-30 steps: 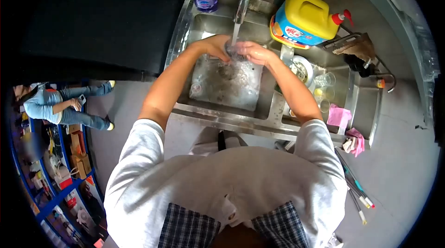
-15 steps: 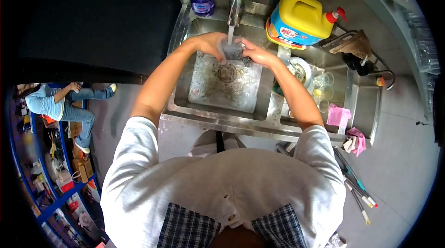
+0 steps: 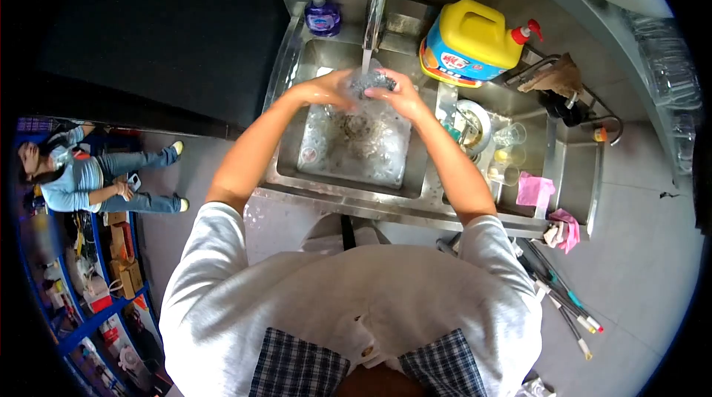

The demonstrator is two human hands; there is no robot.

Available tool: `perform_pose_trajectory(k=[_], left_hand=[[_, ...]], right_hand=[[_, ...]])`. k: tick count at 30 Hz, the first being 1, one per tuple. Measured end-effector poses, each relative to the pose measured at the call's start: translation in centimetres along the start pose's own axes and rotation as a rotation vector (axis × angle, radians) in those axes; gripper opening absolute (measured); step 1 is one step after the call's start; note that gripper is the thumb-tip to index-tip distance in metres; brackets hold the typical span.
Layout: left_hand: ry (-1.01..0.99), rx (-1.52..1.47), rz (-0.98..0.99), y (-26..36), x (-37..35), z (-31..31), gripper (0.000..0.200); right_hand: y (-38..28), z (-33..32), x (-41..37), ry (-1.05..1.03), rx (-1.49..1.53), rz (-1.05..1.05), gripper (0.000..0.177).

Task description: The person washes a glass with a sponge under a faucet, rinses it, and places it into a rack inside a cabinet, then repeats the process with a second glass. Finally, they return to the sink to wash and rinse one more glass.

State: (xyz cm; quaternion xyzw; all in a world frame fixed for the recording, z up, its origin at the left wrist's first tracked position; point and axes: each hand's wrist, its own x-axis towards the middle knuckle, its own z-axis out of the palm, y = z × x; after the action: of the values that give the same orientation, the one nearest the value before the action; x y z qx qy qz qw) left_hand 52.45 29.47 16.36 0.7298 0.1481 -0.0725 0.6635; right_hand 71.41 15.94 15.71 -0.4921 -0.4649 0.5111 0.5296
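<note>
In the left sink basin (image 3: 343,174), both hands are under the running tap (image 3: 374,15). My left hand (image 3: 328,90) is closed around the left side of a clear, see-through cup (image 3: 354,84), smeared by motion and splashing water. My right hand (image 3: 403,94) is closed on a dark grey, wiry scourer (image 3: 376,82) that looks like steel wool, pressed at the cup. Where the scourer meets the cup is blurred. Water falls from the tap onto the cup and splashes into the basin, around the drain (image 3: 357,126).
A purple soap bottle (image 3: 322,15) stands behind the basin, a yellow detergent jug (image 3: 475,41) at the right. The second basin holds a white bowl (image 3: 482,119), several clear cups (image 3: 512,154) and a pink cloth (image 3: 534,191). A person (image 3: 81,178) is by the shelves at left.
The cup and scourer have turned in my hands, and my right hand has shifted slightly left. Splashing has grown in the basin. The person at left has changed posture.
</note>
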Motion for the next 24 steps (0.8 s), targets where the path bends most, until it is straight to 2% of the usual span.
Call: perform_pose_trajectory(k=[1, 4, 5, 6, 8, 9, 11, 13, 14, 15, 18, 19, 20, 22, 24], left_hand=[[-0.101, -0.591, -0.128, -1.1, -1.3, -0.6, 0.076], [-0.085, -0.560, -0.278, -1.1, -1.9, -0.5, 0.078], [-0.030, -0.299, -0.199, -0.2, -1.4, -0.1, 0.079], [0.022, -0.048, -0.120, 0.6, -0.8, 0.9, 0.081], [0.361, 0.931, 0.083, -1.1, 1.0, 1.6, 0.080], [0.430, 0.976, 0.046, -1.3, 1.1, 2.2, 0.076], [0.567, 1.069, -0.027, 1.4, 0.1, 4.2, 0.067], [0.229, 0.190, -0.103, 0.9, -0.3, 2.0, 0.069], [0.050, -0.258, -0.139, 0.2, -0.5, 1.2, 0.070], [-0.160, -0.527, -0.339, -1.4, 0.3, 0.4, 0.071], [-0.189, -0.533, -0.418, -5.6, 3.1, 0.0, 0.075], [-0.018, -0.163, -0.293, -1.3, 1.7, 0.5, 0.078], [0.142, 0.307, -0.276, -0.6, 2.0, 2.1, 0.079], [0.460, 1.244, -0.215, 0.4, 2.6, 4.5, 0.083], [0.284, 0.659, -0.202, 0.4, 2.0, 2.7, 0.081]], right_hand=[[-0.1, 0.3, -0.4, 0.026, 0.053, 0.004, 0.036], [0.2, 0.8, -0.2, 0.129, -0.144, -0.090, 0.030], [0.0, 1.1, -0.1, 0.275, -0.233, -0.062, 0.030], [1.0, 1.4, -0.3, 0.360, -0.177, 0.004, 0.032], [2.8, 1.3, 0.6, 0.527, -0.073, 0.105, 0.038], [3.3, 1.1, 1.1, 0.623, -0.109, 0.131, 0.041], [2.0, 1.3, 1.5, 0.602, -0.107, 0.070, 0.040], [2.9, 0.5, 2.3, 0.575, -0.149, -0.026, 0.038], [2.6, 0.9, 1.7, 0.570, -0.154, -0.002, 0.038], [2.1, 1.1, 1.7, 0.563, -0.160, 0.010, 0.037], [1.4, 0.8, 1.7, 0.585, -0.267, 0.070, 0.038], [3.2, -0.2, 2.1, 0.593, -0.316, 0.109, 0.039], [4.2, -0.6, 2.5, 0.600, -0.366, 0.142, 0.039], [4.2, 0.0, 2.8, 0.655, -0.254, 0.185, 0.045], [4.2, -0.3, 3.9, 0.636, -0.099, 0.207, 0.046]])
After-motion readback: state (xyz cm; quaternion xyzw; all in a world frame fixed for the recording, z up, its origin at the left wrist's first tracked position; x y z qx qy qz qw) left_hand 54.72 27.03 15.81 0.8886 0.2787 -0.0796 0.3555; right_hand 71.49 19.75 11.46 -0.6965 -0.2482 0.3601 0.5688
